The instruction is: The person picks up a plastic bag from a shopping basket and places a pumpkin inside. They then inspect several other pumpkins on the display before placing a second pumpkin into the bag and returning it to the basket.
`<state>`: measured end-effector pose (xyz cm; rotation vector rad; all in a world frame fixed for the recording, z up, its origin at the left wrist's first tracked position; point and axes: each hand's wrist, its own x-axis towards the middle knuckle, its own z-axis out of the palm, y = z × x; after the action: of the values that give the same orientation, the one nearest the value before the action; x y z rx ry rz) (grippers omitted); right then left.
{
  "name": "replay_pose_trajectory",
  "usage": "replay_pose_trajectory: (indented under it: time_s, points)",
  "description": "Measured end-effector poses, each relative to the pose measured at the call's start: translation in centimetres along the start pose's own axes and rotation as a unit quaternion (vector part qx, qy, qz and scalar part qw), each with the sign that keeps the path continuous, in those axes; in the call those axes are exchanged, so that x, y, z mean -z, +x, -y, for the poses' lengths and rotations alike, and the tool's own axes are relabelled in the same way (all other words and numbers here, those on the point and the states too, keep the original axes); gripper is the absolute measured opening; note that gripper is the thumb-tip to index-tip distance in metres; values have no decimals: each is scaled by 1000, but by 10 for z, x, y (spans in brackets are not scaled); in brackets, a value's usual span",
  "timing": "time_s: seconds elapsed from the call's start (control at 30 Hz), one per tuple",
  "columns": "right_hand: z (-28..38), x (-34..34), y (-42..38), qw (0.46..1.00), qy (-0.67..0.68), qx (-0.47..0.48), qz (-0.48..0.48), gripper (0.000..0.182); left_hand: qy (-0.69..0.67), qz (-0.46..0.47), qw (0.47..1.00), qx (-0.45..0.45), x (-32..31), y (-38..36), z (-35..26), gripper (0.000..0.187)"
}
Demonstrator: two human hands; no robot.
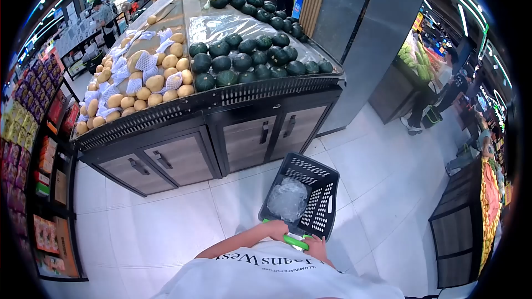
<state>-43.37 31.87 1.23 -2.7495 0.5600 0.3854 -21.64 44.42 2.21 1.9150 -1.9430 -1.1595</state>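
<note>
A black shopping basket (331, 180) with perforated walls is in front of me, low over the floor. A crumpled clear plastic bag (288, 199) lies inside it; whether anything is in the bag I cannot make out. The basket's bright green handle (296, 242) crosses between my hands, close to my white shirt. My left hand (275, 229) is closed at the handle's left part. Closed around its right part is my right hand (316, 248), with the fingers bent over the grip.
A produce stand ahead bears potatoes (155, 83), some in white foam nets, and dark green squashes (242, 62). Below are cabinet doors (244, 141). A grey pillar (366, 50) stands right of it. Packaged-goods shelves (50, 160) line the left. Several people (443, 91) are farther off.
</note>
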Motion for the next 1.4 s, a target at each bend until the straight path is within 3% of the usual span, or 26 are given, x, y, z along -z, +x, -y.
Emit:
replay_pose_trajectory:
  time_s: [0.07, 0.17, 0.23, 0.27, 0.3, 0.37, 0.43, 0.53, 0.6, 0.73, 0.93, 1.17, 1.4]
  points:
    - [0, 13, -2, 999, 33, -8, -35, 39, 20, 31, 999, 34, 15, 9, -25, 50]
    - [-19, 25, -2, 992, 28, -34, -120, 33, -79, 80, 993, -30, 4, 56, -37, 59]
    - [-24, 30, -8, 989, -77, -29, -119, 30, -45, -69, 989, -120, -11, 85, -52, 71]
    - [-25, 34, -13, 991, -105, -36, -72, 28, 19, -22, 996, -82, -18, 96, -70, 65]
    - [-30, 38, -17, 990, -133, -43, -26, 26, -76, 36, 996, 13, -12, 97, -99, 59]
    - [-50, 34, -27, 987, -141, -51, -62, 22, -159, 3, 986, 42, -22, 108, -118, 57]
    - [-64, 39, -40, 980, -122, -51, -146, 21, -169, -22, 985, 35, -31, 123, -129, 70]
    - [-88, 42, -51, 980, -79, -101, -150, 28, -224, -77, 971, 41, -48, 145, -148, 88]
    - [-104, 45, -51, 982, -55, -109, -145, 38, -226, -127, 963, 71, -46, 152, -164, 88]
    - [-128, 67, -38, 986, -65, -28, -148, 34, -249, -241, 929, 127, -52, 170, -184, 90]
    - [-190, 82, 29, 968, -48, 178, -168, 29, -284, -417, 837, 211, -35, 210, -194, 88]
    - [-169, 120, 110, 945, -178, 235, -139, 27, -273, -544, 738, 291, -4, 245, -151, 82]
    - [-102, 123, 178, 919, -209, 309, -125, 28, -274, -590, 669, 359, 26, 198, -104, 75]
